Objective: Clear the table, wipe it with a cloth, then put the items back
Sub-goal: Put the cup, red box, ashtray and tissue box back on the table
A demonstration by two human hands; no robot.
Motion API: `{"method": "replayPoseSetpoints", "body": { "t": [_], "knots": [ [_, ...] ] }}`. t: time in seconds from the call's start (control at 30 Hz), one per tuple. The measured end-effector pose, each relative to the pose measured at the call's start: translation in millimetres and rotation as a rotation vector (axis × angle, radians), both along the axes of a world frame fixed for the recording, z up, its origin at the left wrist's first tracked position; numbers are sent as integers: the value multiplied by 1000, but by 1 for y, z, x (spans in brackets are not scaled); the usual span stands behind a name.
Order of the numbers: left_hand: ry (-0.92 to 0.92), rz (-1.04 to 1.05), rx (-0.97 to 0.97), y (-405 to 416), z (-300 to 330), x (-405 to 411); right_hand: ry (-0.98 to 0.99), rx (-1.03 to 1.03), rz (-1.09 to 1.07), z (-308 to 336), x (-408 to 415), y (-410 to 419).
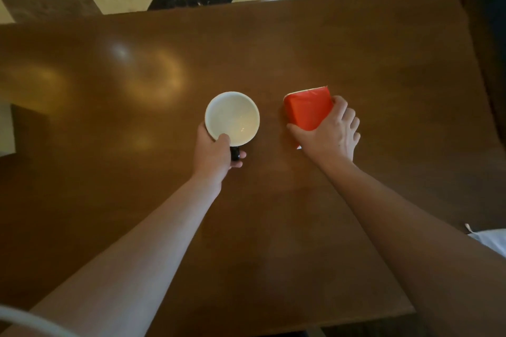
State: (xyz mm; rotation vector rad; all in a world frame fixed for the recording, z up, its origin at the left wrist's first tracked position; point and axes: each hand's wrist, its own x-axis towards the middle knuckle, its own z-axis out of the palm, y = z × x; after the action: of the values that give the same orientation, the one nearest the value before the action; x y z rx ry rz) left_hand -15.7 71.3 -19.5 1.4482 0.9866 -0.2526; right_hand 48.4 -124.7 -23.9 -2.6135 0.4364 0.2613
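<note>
Two things are held at mid-counter (273,213): a white-lined mug (232,118) by its dark handle in the left grip (216,154), clamped; just beside, an orange pack (308,109) clamped in the right grip (328,131).
</note>
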Motion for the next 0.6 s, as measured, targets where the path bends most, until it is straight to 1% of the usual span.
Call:
{"method": "replayPoseSetpoints", "body": {
  "t": [0.2, 0.43, 0.6],
  "knots": [
    [7, -25, -47, -39, -6, 22, 17, 0, -9, -4, 23, -26],
    [47, -20, -89, -75, -9, 2, 38, -32, 26, -5, 1, -52],
    [42, -16, -90, -81, -9, 12, 12, -19, -1, -7, 9, -53]
  ]
}}
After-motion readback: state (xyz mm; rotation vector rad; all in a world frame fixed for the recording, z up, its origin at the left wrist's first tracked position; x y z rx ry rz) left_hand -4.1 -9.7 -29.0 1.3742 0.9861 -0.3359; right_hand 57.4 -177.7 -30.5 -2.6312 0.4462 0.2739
